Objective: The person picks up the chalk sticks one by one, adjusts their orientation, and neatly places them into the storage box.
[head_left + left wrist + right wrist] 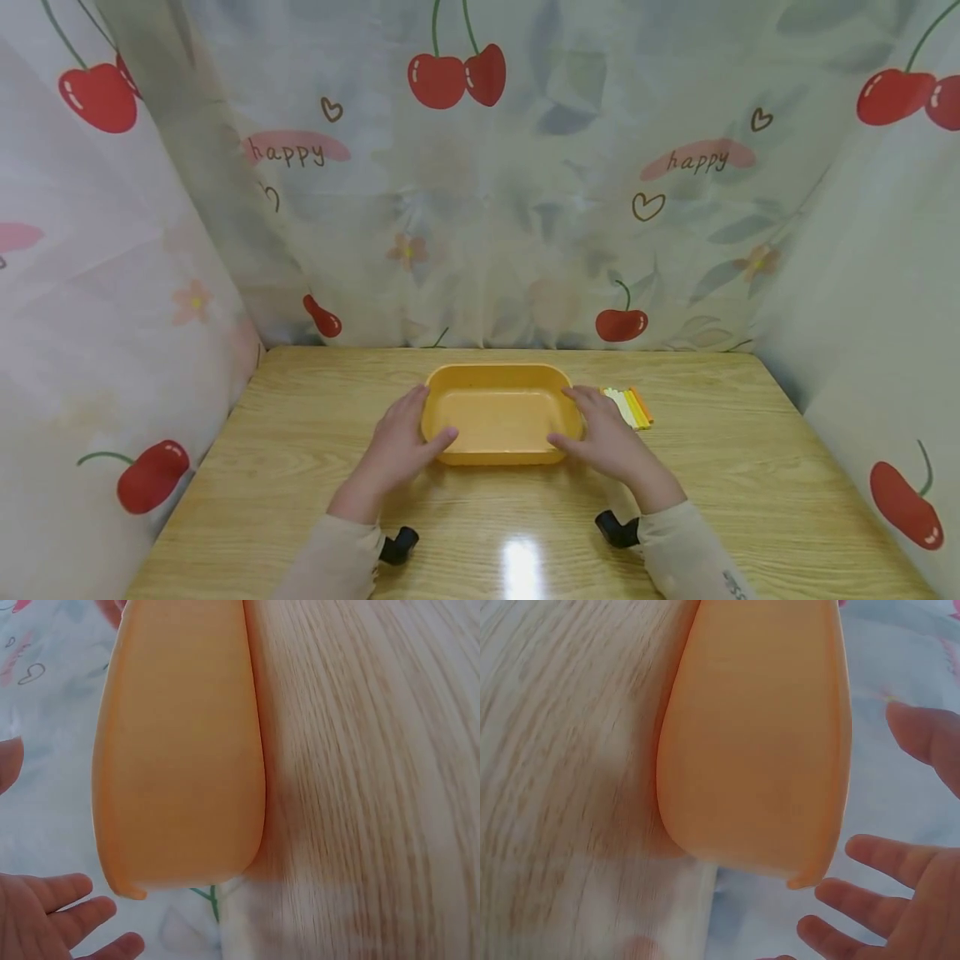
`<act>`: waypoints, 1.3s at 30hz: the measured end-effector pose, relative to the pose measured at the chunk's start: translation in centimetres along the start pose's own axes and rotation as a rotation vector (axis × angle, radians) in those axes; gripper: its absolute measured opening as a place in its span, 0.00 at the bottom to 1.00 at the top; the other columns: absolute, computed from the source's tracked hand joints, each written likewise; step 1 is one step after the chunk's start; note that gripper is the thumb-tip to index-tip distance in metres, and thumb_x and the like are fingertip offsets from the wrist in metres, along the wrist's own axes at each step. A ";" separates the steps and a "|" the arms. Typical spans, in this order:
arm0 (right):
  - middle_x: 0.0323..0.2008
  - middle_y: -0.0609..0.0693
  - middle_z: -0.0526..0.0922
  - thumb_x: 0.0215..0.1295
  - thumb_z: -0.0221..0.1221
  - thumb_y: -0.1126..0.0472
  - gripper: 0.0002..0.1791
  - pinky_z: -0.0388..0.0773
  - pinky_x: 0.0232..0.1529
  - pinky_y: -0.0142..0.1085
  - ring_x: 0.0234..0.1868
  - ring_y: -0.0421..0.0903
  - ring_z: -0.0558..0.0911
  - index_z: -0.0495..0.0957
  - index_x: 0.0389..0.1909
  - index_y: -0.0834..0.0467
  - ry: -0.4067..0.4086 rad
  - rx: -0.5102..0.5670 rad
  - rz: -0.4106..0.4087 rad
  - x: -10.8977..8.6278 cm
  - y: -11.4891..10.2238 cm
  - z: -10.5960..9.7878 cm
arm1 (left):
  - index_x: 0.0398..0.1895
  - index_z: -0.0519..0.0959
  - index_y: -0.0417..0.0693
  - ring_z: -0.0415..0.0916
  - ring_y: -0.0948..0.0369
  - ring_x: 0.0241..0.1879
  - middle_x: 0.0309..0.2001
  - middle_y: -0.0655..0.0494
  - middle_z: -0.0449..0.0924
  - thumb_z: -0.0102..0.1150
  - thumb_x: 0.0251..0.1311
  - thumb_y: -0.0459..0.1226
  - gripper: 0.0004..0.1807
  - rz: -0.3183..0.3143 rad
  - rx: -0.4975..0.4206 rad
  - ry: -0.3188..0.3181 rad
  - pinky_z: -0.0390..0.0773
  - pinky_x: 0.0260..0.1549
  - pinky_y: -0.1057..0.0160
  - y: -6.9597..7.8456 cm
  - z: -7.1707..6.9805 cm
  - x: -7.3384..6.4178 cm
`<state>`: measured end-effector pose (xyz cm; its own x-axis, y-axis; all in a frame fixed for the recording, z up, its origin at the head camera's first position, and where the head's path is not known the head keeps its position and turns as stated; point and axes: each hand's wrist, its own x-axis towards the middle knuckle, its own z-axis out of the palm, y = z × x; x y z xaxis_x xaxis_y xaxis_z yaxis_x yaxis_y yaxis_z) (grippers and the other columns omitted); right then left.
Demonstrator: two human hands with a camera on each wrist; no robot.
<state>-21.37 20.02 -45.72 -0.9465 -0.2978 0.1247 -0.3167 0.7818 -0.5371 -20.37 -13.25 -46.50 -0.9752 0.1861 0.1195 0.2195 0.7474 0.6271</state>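
Yellow tray (501, 412) sits flat on the wooden table (337, 417), ahead of the person and between the two hands, long axis running left-right, so each short end faces one palm. Left hand (405, 437) and right hand (609, 433) look about equally near, both unclenched with fingers extended and thumbs spread, no grasp visible; can't tell whether fingertips actually touch the rim. Coloured sticks (637, 408) lie just beyond the right hand, outside the tray.
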 end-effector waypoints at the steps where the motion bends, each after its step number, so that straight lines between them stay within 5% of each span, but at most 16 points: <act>1: 0.72 0.64 0.61 0.62 0.67 0.42 0.46 0.63 0.65 0.64 0.72 0.68 0.58 0.62 0.74 0.60 -0.010 -0.008 0.008 0.0 0.0 0.1 | 0.78 0.54 0.38 0.50 0.42 0.75 0.77 0.42 0.53 0.62 0.63 0.58 0.50 -0.003 0.009 -0.006 0.51 0.72 0.40 0.0 0.0 0.0; 17: 0.74 0.65 0.58 0.58 0.67 0.34 0.56 0.60 0.69 0.61 0.73 0.66 0.56 0.57 0.75 0.67 -0.070 -0.060 0.069 0.1 0.8 0.6 | 0.76 0.56 0.35 0.51 0.40 0.74 0.76 0.39 0.55 0.69 0.59 0.53 0.52 -0.004 0.070 -0.049 0.52 0.71 0.39 0.0 0.2 -0.3; 39: 0.75 0.64 0.57 0.57 0.68 0.35 0.58 0.57 0.70 0.61 0.74 0.66 0.55 0.56 0.75 0.67 -0.091 -0.016 0.076 0.4 1.4 0.6 | 0.77 0.58 0.41 0.49 0.44 0.76 0.77 0.46 0.55 0.69 0.56 0.58 0.53 -0.088 0.074 -0.067 0.50 0.72 0.40 -0.4 0.3 -0.3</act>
<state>-22.15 20.72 -46.93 -0.9585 -0.2849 0.0071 -0.2454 0.8126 -0.5286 -20.12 -13.40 -47.03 -0.9873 0.1583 0.0135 0.1373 0.8075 0.5737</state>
